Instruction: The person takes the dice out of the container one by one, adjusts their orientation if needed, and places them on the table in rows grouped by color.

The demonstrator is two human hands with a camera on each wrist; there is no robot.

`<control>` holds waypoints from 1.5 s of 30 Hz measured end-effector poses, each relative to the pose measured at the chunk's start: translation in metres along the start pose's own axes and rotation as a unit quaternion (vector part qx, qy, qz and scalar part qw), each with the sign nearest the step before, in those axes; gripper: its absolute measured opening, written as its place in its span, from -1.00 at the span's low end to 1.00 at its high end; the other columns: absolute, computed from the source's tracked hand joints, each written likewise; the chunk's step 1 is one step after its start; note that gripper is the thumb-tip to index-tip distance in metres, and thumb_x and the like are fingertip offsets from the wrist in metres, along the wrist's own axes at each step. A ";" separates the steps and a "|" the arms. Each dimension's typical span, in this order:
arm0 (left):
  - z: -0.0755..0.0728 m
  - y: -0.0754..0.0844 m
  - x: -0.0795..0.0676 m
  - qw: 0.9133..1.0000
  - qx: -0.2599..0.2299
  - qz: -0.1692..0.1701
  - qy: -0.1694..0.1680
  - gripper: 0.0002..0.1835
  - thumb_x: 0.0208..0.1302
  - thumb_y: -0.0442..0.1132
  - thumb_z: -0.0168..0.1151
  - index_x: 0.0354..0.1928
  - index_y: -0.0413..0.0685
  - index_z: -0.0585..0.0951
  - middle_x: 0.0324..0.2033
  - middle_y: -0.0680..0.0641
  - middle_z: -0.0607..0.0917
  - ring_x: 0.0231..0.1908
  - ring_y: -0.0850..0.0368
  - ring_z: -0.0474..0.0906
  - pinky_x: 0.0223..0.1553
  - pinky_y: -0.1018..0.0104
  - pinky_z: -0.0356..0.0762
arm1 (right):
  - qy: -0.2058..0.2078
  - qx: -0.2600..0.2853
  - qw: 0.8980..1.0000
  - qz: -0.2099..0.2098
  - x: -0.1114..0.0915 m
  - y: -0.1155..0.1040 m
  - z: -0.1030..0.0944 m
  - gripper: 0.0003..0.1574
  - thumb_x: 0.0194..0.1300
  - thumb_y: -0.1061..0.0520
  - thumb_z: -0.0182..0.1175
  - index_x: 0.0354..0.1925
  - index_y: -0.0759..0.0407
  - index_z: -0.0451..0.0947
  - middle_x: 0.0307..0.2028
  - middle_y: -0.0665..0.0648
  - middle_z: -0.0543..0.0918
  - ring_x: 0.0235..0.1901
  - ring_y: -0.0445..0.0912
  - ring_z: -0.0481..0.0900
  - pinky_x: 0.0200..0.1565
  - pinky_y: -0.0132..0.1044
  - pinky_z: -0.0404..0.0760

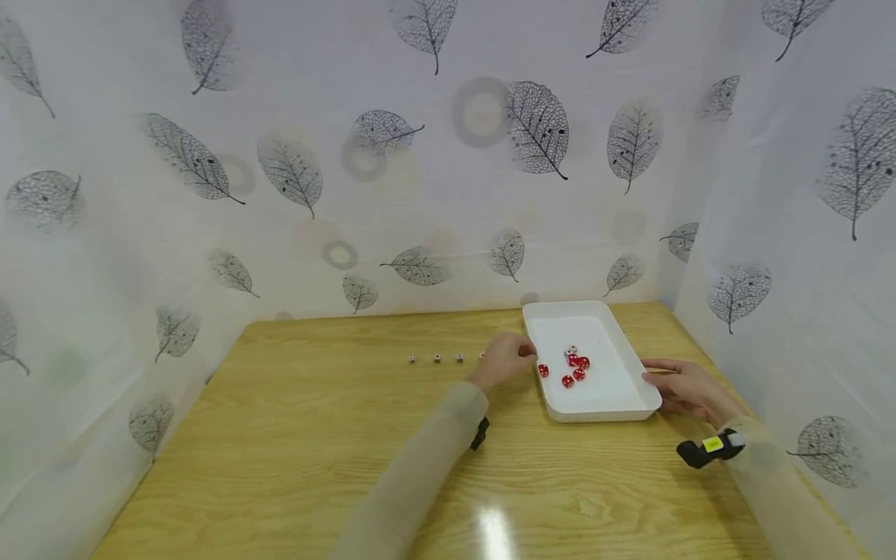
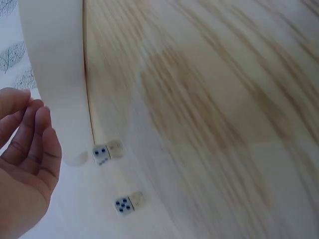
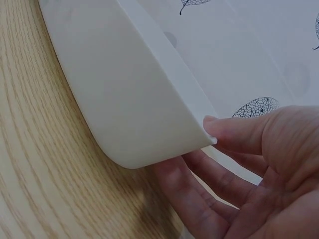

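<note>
My right hand (image 1: 689, 391) grips the near right part of a white tray (image 1: 609, 400). In the right wrist view its thumb lies on the rim and the other fingers reach under the outer wall. Several red dice (image 1: 568, 381) and a few white dice (image 1: 573, 349) lie inside the tray. At the tray's left rim is my left hand (image 1: 501, 362), fingers bent and fingertips close together; I cannot tell whether they pinch something small. White dice (image 1: 437, 358) stand in a spaced row left of the tray, two of them showing near the left hand in the left wrist view.
The wooden table (image 1: 280, 435) carries the tray on its right side. A pale curtain (image 1: 448, 194) printed with leaves hangs along the back and both sides. Dark cameras are strapped to both wrists, the right one (image 1: 710, 446) with a yellow label.
</note>
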State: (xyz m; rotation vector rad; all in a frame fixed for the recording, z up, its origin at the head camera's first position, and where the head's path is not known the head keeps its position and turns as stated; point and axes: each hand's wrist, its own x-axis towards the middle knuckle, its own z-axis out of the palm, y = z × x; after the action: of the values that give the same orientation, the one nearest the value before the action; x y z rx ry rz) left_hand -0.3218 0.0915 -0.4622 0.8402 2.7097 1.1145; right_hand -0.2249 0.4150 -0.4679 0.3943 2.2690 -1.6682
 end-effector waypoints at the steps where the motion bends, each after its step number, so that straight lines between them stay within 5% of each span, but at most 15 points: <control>1: 0.002 0.002 0.001 1.000 0.003 0.000 0.003 -0.91 0.31 -0.25 0.26 -0.26 -0.05 0.72 -0.35 0.09 0.70 -0.35 0.31 0.53 -0.30 0.50 0.51 | 0.000 -0.001 1.000 0.000 0.000 0.000 0.000 -0.09 0.42 0.01 0.15 0.49 0.33 -0.02 -0.15 -0.07 0.63 -0.22 -0.21 0.67 -0.16 -0.23 0.70; 12: 0.023 0.019 0.021 0.992 0.107 0.054 0.025 -0.87 0.34 -0.23 0.24 -0.17 -0.01 0.73 -0.35 0.15 0.70 -0.42 0.37 0.50 -0.34 0.56 0.47 | 0.009 0.005 1.000 0.011 0.002 -0.001 0.002 -0.12 0.42 0.02 0.15 0.49 0.32 0.01 -0.20 -0.09 0.64 -0.24 -0.20 0.67 -0.18 -0.24 0.69; 18: 0.029 0.029 0.031 0.974 0.211 0.076 -0.021 -0.84 0.36 -0.24 0.21 -0.11 0.07 0.71 -0.22 0.14 0.72 -0.23 0.31 0.57 -0.17 0.50 0.52 | 0.013 0.002 1.000 0.016 0.000 -0.003 0.001 -0.13 0.43 0.01 0.13 0.49 0.32 0.02 -0.19 -0.07 0.65 -0.26 -0.19 0.66 -0.19 -0.24 0.69; 24: 0.042 0.031 0.038 0.962 0.259 0.050 -0.065 -0.69 0.38 -0.24 0.20 0.13 0.13 0.62 0.05 0.12 0.68 0.05 0.25 0.59 0.09 0.41 0.53 | 0.012 0.000 1.000 0.018 -0.001 -0.004 0.002 -0.12 0.43 0.01 0.14 0.49 0.32 0.01 -0.20 -0.06 0.66 -0.26 -0.19 0.67 -0.19 -0.23 0.69; 35: 0.052 0.036 0.039 0.928 0.359 0.065 -0.080 -0.59 0.43 -0.20 0.11 0.26 0.34 0.52 0.04 0.17 0.66 0.00 0.24 0.59 0.07 0.31 0.55 | 0.005 -0.006 1.000 0.009 -0.001 -0.002 0.001 -0.11 0.44 0.00 0.12 0.50 0.32 -0.03 -0.19 -0.07 0.66 -0.25 -0.20 0.67 -0.19 -0.23 0.69; 40: 0.052 0.035 0.038 0.925 0.366 0.061 -0.086 -0.58 0.44 -0.19 0.08 0.27 0.36 0.50 0.07 0.18 0.65 0.03 0.21 0.58 0.11 0.26 0.53 | 0.007 -0.008 1.000 0.016 -0.001 -0.003 0.002 -0.11 0.44 0.01 0.12 0.49 0.33 -0.02 -0.23 -0.06 0.67 -0.28 -0.20 0.66 -0.22 -0.23 0.69; 45: 0.055 0.034 0.040 0.936 0.340 0.053 -0.070 -0.59 0.43 -0.22 0.10 0.24 0.37 0.54 0.11 0.22 0.65 0.06 0.23 0.59 0.15 0.27 0.51 | 0.011 -0.010 1.000 0.019 0.000 -0.004 0.001 -0.12 0.45 0.02 0.11 0.50 0.32 -0.03 -0.22 -0.06 0.66 -0.27 -0.20 0.66 -0.22 -0.23 0.68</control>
State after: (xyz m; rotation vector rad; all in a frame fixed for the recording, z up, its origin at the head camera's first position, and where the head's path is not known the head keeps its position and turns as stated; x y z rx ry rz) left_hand -0.3244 0.1668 -0.4747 1.0914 2.9607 0.0726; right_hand -0.2262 0.4126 -0.4649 0.4492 2.2775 -1.6283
